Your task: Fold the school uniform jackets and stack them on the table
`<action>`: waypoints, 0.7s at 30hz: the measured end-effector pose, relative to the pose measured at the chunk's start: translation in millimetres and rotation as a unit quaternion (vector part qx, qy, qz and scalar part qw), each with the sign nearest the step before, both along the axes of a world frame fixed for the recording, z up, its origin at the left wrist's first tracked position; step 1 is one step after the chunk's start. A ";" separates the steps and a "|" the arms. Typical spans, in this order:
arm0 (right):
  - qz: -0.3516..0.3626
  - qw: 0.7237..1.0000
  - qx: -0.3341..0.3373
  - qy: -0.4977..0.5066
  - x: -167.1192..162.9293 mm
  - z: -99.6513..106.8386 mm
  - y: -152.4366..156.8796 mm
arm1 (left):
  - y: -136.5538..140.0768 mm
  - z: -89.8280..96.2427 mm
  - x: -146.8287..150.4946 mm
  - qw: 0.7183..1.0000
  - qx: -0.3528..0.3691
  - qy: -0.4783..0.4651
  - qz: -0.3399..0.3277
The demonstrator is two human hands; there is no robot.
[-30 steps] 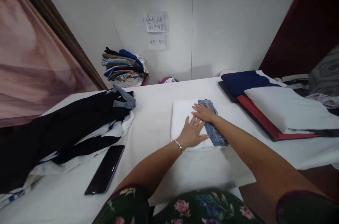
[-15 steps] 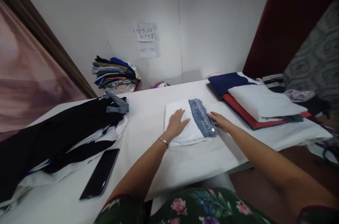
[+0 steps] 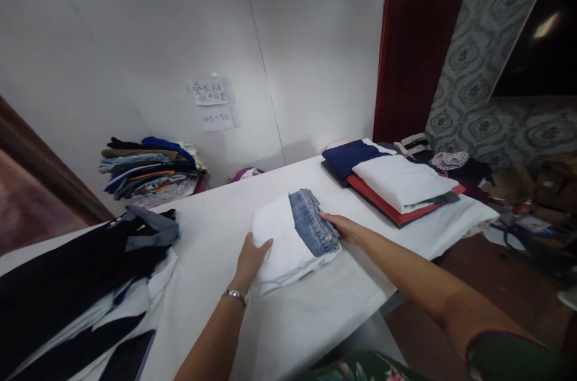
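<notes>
A folded white garment (image 3: 277, 237) with a blue denim waistband panel (image 3: 313, 222) and a metal button is in front of me on the table. My left hand (image 3: 252, 258) grips its left edge, thumb on top and the other fingers largely hidden at the side. At the denim edge on the right, my right hand (image 3: 343, 228) holds the garment, with some fingertips out of sight. I cannot tell whether the garment is raised off the cloth.
Folded clothes, a white one (image 3: 401, 179) on top, are stacked at the right. Dark loose clothes (image 3: 76, 267) and a phone (image 3: 128, 357) lie at the left. Another clothes pile (image 3: 148, 170) stands by the wall below paper notes (image 3: 210, 92). A white cloth covers the table (image 3: 216, 225).
My left hand has gone from lying flat on the white fabric to gripping its left edge. My right hand has closed on the denim edge. The view has swung right and up.
</notes>
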State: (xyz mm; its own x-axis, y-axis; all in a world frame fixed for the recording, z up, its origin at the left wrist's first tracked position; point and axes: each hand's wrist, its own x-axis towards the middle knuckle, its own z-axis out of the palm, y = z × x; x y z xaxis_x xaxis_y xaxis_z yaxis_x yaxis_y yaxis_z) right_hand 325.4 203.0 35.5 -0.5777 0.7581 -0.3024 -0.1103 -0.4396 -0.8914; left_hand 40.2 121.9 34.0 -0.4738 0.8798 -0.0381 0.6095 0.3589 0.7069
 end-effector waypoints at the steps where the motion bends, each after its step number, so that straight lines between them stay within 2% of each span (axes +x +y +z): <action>1: 0.004 1.000 -0.002 0.018 0.2 1.3 -2.3 | 0.3 -0.7 -0.4 1.000 -0.001 0.004 -0.005; 5: 0.023 0.995 -0.001 0.098 -1.8 11.7 -11.7 | 0.6 -5.2 -1.0 0.999 0.008 0.027 -0.014; 10: 0.011 0.997 0.025 0.073 -15.0 21.8 -14.1 | 1.0 -9.8 -0.6 0.999 0.014 0.037 0.000; 13: -0.014 0.998 0.031 0.054 -19.3 15.6 -12.7 | 1.7 -8.5 0.4 0.999 0.014 0.032 0.006; 17: -0.054 0.994 0.039 0.088 -19.1 8.5 -14.2 | 0.7 -1.1 -0.3 0.999 0.024 -0.017 0.020; 21: -0.086 0.985 0.047 0.139 -21.3 24.6 -16.4 | -5.1 4.3 -8.6 0.997 0.010 -0.052 0.059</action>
